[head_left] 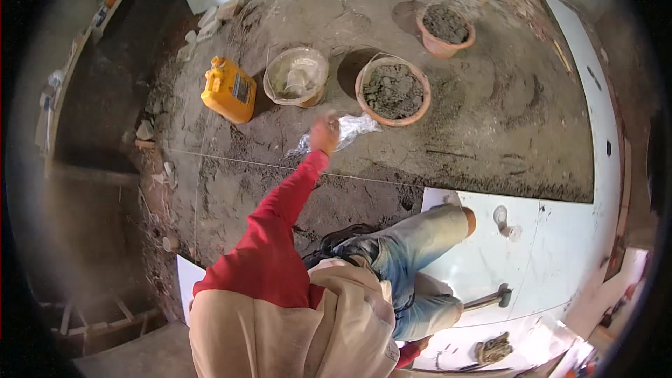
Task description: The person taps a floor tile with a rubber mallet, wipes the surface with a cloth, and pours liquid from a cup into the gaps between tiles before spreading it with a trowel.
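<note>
Dirt floor [504, 133] | left hand [324, 133] at crumpled plastic sheet [357, 127], just beside mortar bowl [402, 123]; fingers blurred, cannot tell grip | right hand [422, 344] near knee [451, 308], fingers unclear | best keep sleeve [280, 210] off string [241, 159]

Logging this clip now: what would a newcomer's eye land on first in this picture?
Probably the bright yellow jerrycan, left of centre on the bare ground, beside a pale bucket. Next, the outstretched red sleeve, with the left hand close to crumpled clear plastic near the centre. The glossy white tiles at the right also stand out, a mallet lying on them.
</note>
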A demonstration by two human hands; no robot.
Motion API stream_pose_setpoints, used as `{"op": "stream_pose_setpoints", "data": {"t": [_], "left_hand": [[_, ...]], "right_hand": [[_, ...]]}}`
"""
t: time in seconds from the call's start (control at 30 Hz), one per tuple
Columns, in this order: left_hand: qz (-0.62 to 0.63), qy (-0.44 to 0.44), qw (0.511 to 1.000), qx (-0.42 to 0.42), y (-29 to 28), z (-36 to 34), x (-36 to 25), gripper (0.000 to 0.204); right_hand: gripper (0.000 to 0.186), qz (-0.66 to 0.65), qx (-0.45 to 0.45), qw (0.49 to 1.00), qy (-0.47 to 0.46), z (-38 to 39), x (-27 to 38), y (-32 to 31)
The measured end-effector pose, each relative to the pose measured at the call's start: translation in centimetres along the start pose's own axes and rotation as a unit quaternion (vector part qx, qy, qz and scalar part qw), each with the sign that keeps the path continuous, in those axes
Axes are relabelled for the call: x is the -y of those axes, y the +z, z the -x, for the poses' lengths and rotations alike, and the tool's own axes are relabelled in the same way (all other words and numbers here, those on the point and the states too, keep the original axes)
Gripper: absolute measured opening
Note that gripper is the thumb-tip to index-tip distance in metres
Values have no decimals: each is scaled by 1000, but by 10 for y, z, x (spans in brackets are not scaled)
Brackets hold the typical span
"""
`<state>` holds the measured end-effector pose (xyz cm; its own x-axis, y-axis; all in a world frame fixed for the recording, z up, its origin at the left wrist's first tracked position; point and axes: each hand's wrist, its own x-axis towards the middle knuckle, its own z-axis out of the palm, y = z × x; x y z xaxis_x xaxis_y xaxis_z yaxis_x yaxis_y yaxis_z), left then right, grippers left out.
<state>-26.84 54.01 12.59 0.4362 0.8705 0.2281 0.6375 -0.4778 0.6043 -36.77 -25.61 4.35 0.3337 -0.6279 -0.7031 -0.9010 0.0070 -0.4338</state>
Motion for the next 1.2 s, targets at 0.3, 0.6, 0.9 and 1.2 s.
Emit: {"op": "stream_pose_setpoints", "data": {"t": [0.3,0.6,0.9,1.2], "left_hand": [[-407,93,908,44,-43,-163,154,24],[-392,33,919,2,-36,-205,117,16],[-419,118,896,87,-20,-184,133,17],[-388,167,906,-7,-57,-223,120,13]], "right_hand": [[43,156,5,988,8,44,75,-19],[55,223,-4,975,-1,74,120,-44],[59,187,-27,981,-32,53,88,-28],[64,153,-45,985,-60,34,67,-24]]}}
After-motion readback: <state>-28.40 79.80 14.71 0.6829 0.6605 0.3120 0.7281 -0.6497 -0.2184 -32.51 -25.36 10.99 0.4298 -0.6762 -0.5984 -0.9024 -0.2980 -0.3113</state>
